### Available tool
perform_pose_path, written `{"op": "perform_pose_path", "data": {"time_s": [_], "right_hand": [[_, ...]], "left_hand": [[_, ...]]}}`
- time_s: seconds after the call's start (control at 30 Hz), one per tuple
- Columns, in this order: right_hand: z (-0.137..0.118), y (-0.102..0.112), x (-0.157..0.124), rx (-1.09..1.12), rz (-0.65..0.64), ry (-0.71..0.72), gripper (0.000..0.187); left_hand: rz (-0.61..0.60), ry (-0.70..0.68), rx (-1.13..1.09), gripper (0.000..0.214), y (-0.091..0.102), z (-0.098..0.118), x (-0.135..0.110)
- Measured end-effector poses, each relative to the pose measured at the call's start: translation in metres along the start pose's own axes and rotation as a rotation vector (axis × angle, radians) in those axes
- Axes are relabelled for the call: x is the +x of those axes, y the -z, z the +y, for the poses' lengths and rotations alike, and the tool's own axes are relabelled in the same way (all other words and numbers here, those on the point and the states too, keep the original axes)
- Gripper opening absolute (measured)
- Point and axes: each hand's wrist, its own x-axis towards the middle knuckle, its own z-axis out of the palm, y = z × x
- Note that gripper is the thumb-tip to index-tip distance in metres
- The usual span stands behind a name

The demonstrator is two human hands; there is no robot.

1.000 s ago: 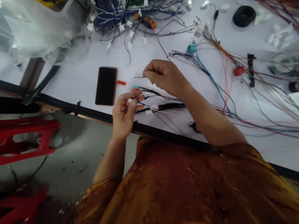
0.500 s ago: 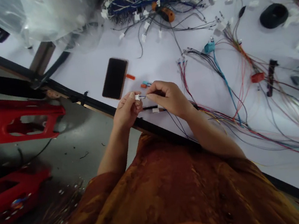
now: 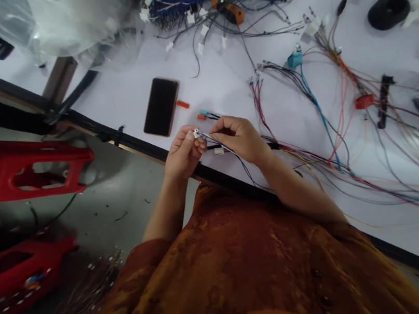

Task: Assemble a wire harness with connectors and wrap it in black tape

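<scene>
The person's orange patterned garment (image 3: 243, 278) fills the bottom of the view, with both forearms reaching out over the table's dark edge. The left hand (image 3: 184, 153) pinches a small white connector (image 3: 196, 133) narrowly between thumb and fingertips, and the connector sits in the small gap between the hands. The right hand (image 3: 236, 138) is curled close beside it, its fingers narrowly gripping the thin wires (image 3: 213, 140) that run from the connector, though they partly hide the exact hold.

Just beneath the hands lies a black cable (image 3: 214, 147) with a white tag. Teal and orange connectors (image 3: 202, 114) lie just above them on the white table (image 3: 116, 87). Farther left are a dark phone (image 3: 161, 107) and a small orange piece (image 3: 183, 104). Loose wire bundles (image 3: 300, 80) spread right and ahead, near a black ring (image 3: 388, 11) and a plastic bag (image 3: 51, 23).
</scene>
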Motion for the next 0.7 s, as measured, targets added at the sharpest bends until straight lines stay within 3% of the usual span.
{"op": "perform_pose_path", "data": {"time_s": [0.23,0.4,0.57,0.7], "right_hand": [[-0.003,-0.006,-0.008,-0.151,0.084,0.093,0.014],[-0.003,-0.004,-0.009,-0.162,0.119,0.080,0.017],[0.002,-0.001,-0.006,-0.101,0.093,-0.003,0.019],[0.010,-0.002,-0.006,-0.004,0.051,-0.089,0.022]], "left_hand": [[0.021,0.012,0.073,0.012,-0.009,-0.004,-0.004],[-0.042,-0.080,0.013,0.011,-0.006,-0.008,-0.005],[-0.113,-0.213,0.008,0.028,0.000,-0.016,0.003],[-0.151,-0.286,0.069,0.025,0.002,-0.020,0.005]]}}
